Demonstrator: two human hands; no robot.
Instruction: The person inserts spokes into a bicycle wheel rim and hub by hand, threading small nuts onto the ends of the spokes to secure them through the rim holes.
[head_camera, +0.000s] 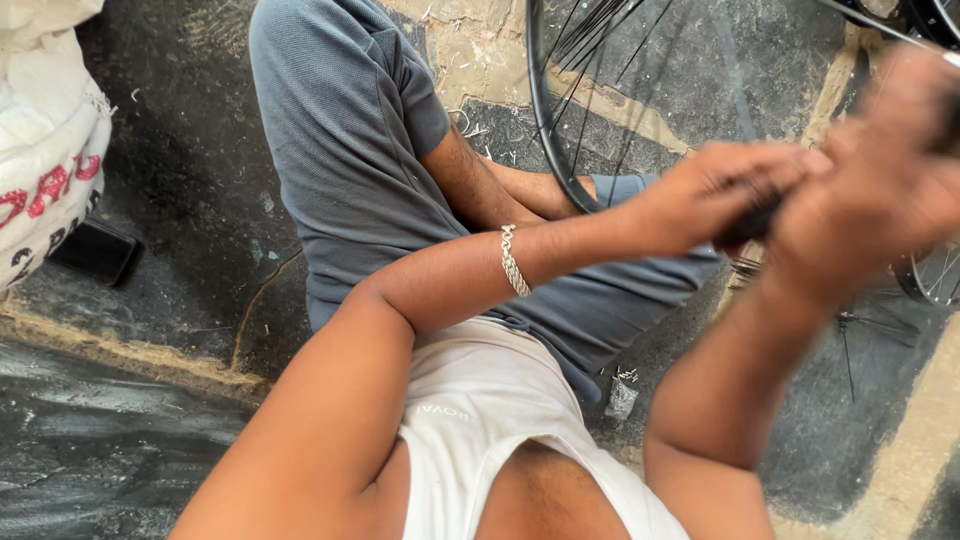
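Both arms raised and stretched forward, meeting at upper right of view. Left arm bare, elbow bent, forearm running rightward; a silver chain bracelet (515, 260) sits on its wrist. Left hand (725, 195) closed, fingers curled over a dark object, knuckles up. Right arm rises from lower frame, forearm steep. Right hand (885, 170) blurred, close to camera, wrapped over the same dark object, touching the left fingertips. Finger detail on right hand unclear.
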